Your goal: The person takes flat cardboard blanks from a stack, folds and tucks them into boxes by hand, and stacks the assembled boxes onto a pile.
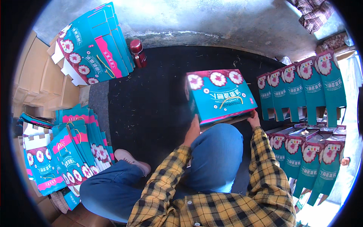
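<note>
A teal and magenta cardboard gift box [221, 93] with round flower-like pictures and a yellow cord handle is held up in front of my raised knee. My left hand [193, 131] grips its near left corner, with the fingers partly hidden by the box. At the near right corner my right hand [254, 118] holds the lower edge, fingers curled beneath. The box is tilted, and its pink-trimmed near edge is toward me. Its underside is hidden.
Standing boxes [300, 83] of the same print line the right side in two rows. Flat box blanks [94, 49] lean at the back left, and more folded blanks [75, 147] lie left. A red thermos [138, 53] stands on the black mat [151, 94]. Brown cartons [49, 73] are stacked far left.
</note>
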Demonstrator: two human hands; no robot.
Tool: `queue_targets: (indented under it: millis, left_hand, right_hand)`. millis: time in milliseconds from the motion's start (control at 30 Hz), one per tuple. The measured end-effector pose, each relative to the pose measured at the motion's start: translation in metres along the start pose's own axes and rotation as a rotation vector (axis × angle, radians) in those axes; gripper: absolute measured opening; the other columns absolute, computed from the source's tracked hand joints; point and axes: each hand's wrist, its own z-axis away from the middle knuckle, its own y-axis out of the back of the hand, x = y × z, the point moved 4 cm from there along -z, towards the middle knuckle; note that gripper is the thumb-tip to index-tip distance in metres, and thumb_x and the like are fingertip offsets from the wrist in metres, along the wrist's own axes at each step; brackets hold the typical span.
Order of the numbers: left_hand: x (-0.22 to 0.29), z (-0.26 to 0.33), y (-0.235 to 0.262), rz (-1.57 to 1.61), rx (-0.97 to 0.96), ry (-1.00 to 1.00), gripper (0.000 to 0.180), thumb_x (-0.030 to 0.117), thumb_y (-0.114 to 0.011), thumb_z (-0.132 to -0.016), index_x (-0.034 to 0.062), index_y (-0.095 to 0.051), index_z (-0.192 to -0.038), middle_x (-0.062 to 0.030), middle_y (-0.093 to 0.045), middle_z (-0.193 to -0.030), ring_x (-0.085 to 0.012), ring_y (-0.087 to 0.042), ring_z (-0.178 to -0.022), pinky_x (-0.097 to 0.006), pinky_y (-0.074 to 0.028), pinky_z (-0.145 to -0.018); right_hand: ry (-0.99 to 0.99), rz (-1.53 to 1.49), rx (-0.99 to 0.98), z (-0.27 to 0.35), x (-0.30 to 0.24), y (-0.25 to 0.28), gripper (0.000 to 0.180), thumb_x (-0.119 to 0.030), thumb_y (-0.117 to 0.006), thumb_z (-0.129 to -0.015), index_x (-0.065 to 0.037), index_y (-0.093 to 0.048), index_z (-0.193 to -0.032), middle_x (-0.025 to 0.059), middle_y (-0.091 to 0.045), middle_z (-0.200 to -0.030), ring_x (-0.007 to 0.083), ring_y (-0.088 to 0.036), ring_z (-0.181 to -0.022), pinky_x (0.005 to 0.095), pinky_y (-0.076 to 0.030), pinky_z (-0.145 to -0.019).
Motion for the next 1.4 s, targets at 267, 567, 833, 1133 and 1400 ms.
queue_targets:
  millis: [267, 567, 833, 1133, 1400]
  left_hand:
    - [0.005, -0.014, -0.007, -0.097, -0.115, -0.028, 0.073, 0.018, -0.065, -0.091, -0.0005, -0.034, -0.155, -0.0285, -0.045, -0.152, -0.0422, -0.045, -0.141, -0.048, -0.040, -0.114]
    - [0.064, 0.102, 0.123, 0.130, 0.044, 0.094, 0.049, 0.012, -0.066, -0.099, 0.0000, -0.050, -0.145, -0.0203, -0.060, -0.133, -0.0249, -0.068, -0.112, -0.035, -0.055, -0.094]
    - [0.119, 0.204, 0.193, 0.215, 0.111, 0.217, 0.040, 0.005, -0.058, -0.103, -0.0044, -0.052, -0.141, -0.0172, -0.060, -0.138, -0.0222, -0.067, -0.116, -0.033, -0.051, -0.101]
    - [0.070, 0.212, 0.195, 0.198, 0.199, 0.253, 0.033, 0.008, -0.060, -0.102, -0.0043, -0.057, -0.133, -0.0145, -0.066, -0.121, -0.0202, -0.068, -0.107, -0.032, -0.053, -0.094]
    - [0.076, 0.230, 0.203, -0.011, 0.263, 0.243, 0.033, 0.008, -0.064, -0.100, -0.0028, -0.059, -0.131, -0.0139, -0.067, -0.118, -0.0204, -0.069, -0.104, -0.031, -0.055, -0.088]
  right_hand:
    - [0.322, 0.129, 0.275, 0.058, -0.131, -0.089, 0.072, -0.030, -0.082, -0.080, 0.001, -0.053, -0.138, 0.0243, -0.052, -0.146, 0.0460, -0.048, -0.135, 0.0551, -0.038, -0.114]
    - [0.223, 0.727, 0.089, 0.100, -0.187, -0.183, 0.097, -0.043, -0.079, -0.083, -0.017, -0.030, -0.162, 0.0162, -0.024, -0.167, 0.0422, -0.027, -0.152, 0.0654, -0.025, -0.119]
    - [0.122, 0.704, 0.100, 0.054, -0.193, -0.169, 0.087, -0.037, -0.074, -0.089, -0.012, -0.031, -0.161, 0.0175, -0.022, -0.168, 0.0428, -0.024, -0.153, 0.0680, -0.024, -0.118]
    - [-0.024, 0.827, 0.103, -0.019, -0.158, -0.117, 0.088, -0.039, -0.074, -0.091, -0.016, -0.026, -0.161, 0.0122, -0.024, -0.167, 0.0407, -0.028, -0.150, 0.0639, -0.040, -0.110]
    - [0.085, 0.783, -0.018, -0.046, -0.141, -0.148, 0.092, -0.043, -0.075, -0.088, -0.006, -0.030, -0.159, 0.0211, -0.034, -0.162, 0.0457, -0.034, -0.147, 0.0560, -0.036, -0.118]
